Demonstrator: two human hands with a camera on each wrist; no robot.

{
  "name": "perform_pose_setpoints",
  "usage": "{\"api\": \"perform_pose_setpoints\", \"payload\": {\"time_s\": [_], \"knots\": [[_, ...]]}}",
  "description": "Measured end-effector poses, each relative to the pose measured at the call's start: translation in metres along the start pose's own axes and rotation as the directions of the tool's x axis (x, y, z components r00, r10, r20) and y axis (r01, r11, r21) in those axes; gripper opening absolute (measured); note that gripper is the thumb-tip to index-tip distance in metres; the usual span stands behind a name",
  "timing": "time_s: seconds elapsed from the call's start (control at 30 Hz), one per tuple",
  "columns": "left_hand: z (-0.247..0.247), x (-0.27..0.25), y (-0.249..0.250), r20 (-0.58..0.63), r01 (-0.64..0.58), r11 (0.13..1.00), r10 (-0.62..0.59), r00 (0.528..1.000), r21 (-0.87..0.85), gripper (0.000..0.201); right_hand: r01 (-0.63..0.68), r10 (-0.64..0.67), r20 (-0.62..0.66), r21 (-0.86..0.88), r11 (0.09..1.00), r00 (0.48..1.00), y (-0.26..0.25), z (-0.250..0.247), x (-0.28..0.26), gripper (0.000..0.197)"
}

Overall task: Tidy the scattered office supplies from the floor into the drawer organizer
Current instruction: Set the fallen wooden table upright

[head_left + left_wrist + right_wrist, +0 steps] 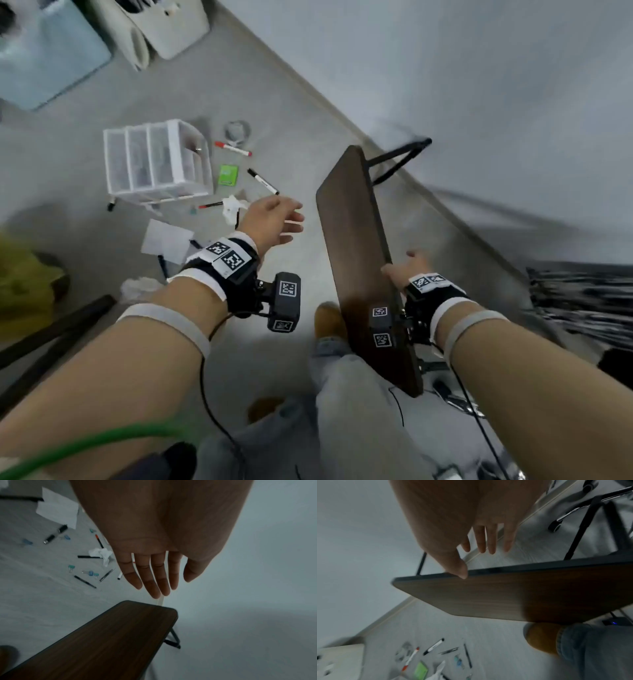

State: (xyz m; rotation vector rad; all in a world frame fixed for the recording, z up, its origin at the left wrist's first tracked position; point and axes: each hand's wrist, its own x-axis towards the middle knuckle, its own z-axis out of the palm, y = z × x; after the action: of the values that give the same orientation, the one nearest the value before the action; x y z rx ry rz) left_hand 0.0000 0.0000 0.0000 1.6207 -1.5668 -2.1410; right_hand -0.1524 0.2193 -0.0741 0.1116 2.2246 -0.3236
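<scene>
A white drawer organizer [154, 161] stands on the grey floor. Scattered beside it are a red marker [233, 148], a black marker [263, 181], a green sticky pad [228, 175], a tape roll [237, 130], a crumpled tissue [233, 205], a paper sheet [166, 240], pens [84, 581] and binder clips [91, 573]. My left hand [291, 219] hovers above the floor near the black marker, fingers [154, 582] straight and holding nothing. My right hand [406, 267] is at the far edge of a brown table [356, 257], fingers extended, thumb [460, 569] touching the edge.
The low brown table [102, 642] stands along the wall on black legs. White bins [171, 27] and a pale blue box [44, 58] sit at the back left. An office chair base [565, 517] lies beyond the table. My slippered foot [329, 318] is beside the table.
</scene>
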Motion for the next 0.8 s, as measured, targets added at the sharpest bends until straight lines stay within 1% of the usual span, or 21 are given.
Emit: {"api": "perform_pose_setpoints", "payload": {"time_s": [0.07,0.1,0.13,0.17,0.23,0.27,0.33,0.4,0.5,0.63,0.67,0.7,0.8], "knots": [[0.014,0.025,-0.013,-0.015,-0.007,1.0,0.007,1.0,0.019,0.013,0.009,-0.009,0.026,-0.006,1.0,1.0,0.002,0.013,0.022,0.079],[0.018,0.034,-0.019,-0.017,-0.008,1.0,0.009,1.0,0.027,0.013,0.027,-0.026,0.066,-0.01,1.0,0.997,0.003,0.02,0.031,0.077],[0.022,0.047,-0.03,-0.008,0.001,0.999,-0.001,1.0,0.036,0.013,0.046,-0.044,0.103,-0.01,0.999,0.994,0.005,0.032,0.047,0.072],[0.024,0.052,-0.037,-0.01,0.005,0.999,-0.005,1.0,0.04,0.013,0.087,-0.083,0.121,-0.033,0.996,0.989,0.005,0.038,0.052,0.062],[0.022,0.058,-0.045,-0.017,0.021,0.998,-0.02,1.0,0.052,0.014,0.157,-0.144,0.1,-0.128,0.979,0.984,0.002,0.044,0.056,0.04],[0.02,0.059,-0.048,-0.022,0.033,0.998,-0.032,0.999,0.057,0.015,0.182,-0.17,0.079,-0.183,0.966,0.982,0.001,0.044,0.056,0.032],[0.013,0.052,-0.053,-0.024,0.071,0.995,-0.07,0.997,0.073,0.019,0.22,-0.209,0.069,-0.251,0.943,0.975,0.002,0.04,0.047,0.024],[0.005,0.043,-0.05,-0.024,0.105,0.992,-0.103,0.994,0.075,0.02,0.247,-0.235,0.077,-0.279,0.928,0.969,0.001,0.03,0.037,0.021],[-0.005,0.032,-0.045,-0.02,0.155,0.984,-0.154,0.988,0.091,0.021,0.293,-0.275,0.104,-0.307,0.906,0.956,-0.007,0.001,0.022,0.024],[-0.018,0.032,-0.057,-0.068,0.257,0.96,-0.25,0.966,0.114,0.02,0.389,-0.373,0.118,-0.197,0.9,0.92,-0.04,-0.043,0.013,0.027],[-0.023,0.036,-0.065,-0.091,0.291,0.95,-0.282,0.955,0.109,0.025,0.396,-0.379,0.119,-0.183,0.9,0.918,-0.053,-0.051,0.012,0.03],[-0.027,0.041,-0.074,-0.123,0.325,0.94,-0.313,0.942,0.102,0.036,0.394,-0.378,0.118,-0.191,0.899,0.918,-0.067,-0.058,0.01,0.036],[-0.04,0.06,-0.105,-0.268,0.394,0.915,-0.358,0.894,0.089,0.076,0.398,-0.396,0.07,-0.296,0.868,0.916,-0.106,-0.067,0.019,0.059]]}}
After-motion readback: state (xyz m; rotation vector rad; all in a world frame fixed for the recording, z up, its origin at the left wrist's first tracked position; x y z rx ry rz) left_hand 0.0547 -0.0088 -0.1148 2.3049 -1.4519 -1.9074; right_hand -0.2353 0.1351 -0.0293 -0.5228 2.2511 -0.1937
